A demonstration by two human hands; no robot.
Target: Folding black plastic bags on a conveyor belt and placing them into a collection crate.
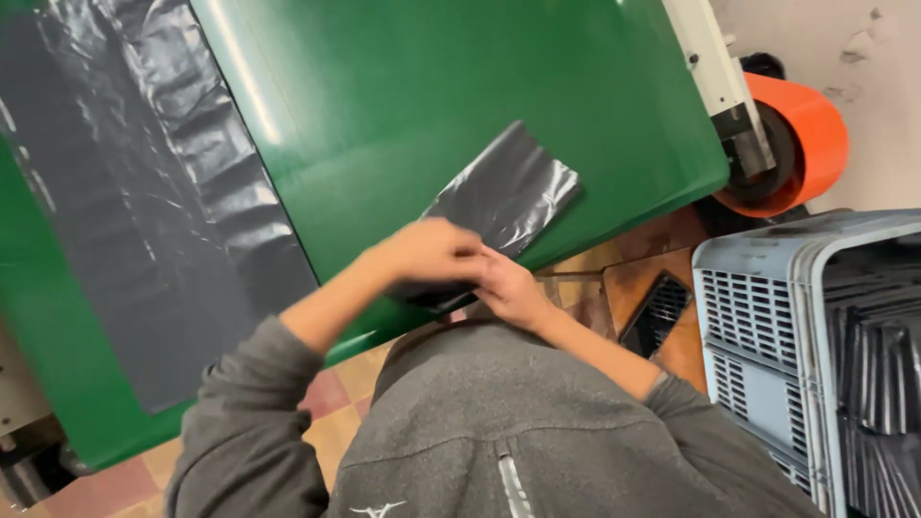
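We had both hands at the near edge of the green counter [460, 86], working on a folded black plastic bag [508, 192] that lay partly on the counter and partly over its edge toward us. Our left hand [427, 251] was curled down over the near end of the bag, fingers closed on the film, and our right hand [508, 288] pinched the same end from below, so the two hands met on the bag and nearly touched each other. The far end of the bag lay flat and free on the green surface, pointing toward the far right corner.

To fold well here, we judged that the near end should be kept taut between both hands, the edges laid evenly one on the other, and the air pressed out toward the free end so the thin film would not slip or wrinkle.

A long sheet of black plastic film [144, 211] lay spread along the left side of the counter, well apart from the bag. Off the right edge stood a grey slatted crate [767, 317]; inside it we could see a stack of dark folded bags [878, 364], though how full it was we could not tell. An orange roller [806, 144] sat beyond the counter's far right corner.
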